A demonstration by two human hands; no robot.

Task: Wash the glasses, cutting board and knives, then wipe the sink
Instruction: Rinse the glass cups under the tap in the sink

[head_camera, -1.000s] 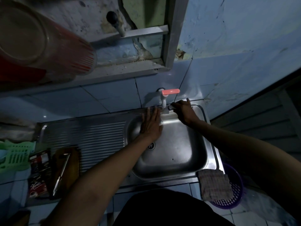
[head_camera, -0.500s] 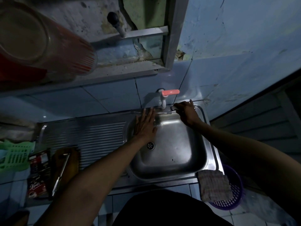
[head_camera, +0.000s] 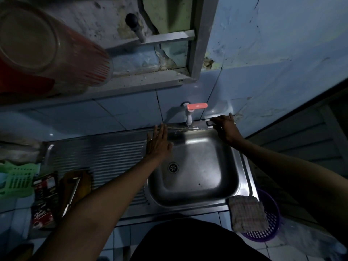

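Note:
The steel sink (head_camera: 199,194) has a bare basin with a drain (head_camera: 173,167). A knife (head_camera: 188,129) lies along the back rim under the white tap with a pink lever (head_camera: 190,110). My right hand (head_camera: 226,129) grips its dark handle at the back right corner. My left hand (head_camera: 158,146) is flat with straight fingers at the basin's back left corner, fingertips near the blade's tip. A brown cutting board (head_camera: 82,185) lies on the counter at left with another knife (head_camera: 72,196) on it. No glasses are visible.
A checked cloth (head_camera: 246,211) hangs over the sink's front right corner above a purple basket (head_camera: 271,228). A ribbed drainboard (head_camera: 98,157) lies left of the basin. A green basket (head_camera: 17,179) and red packets (head_camera: 44,200) sit far left. A large container (head_camera: 47,46) looms upper left.
My left hand has slid left from under the tap to the basin's back left corner. My right hand has stayed at the back right rim.

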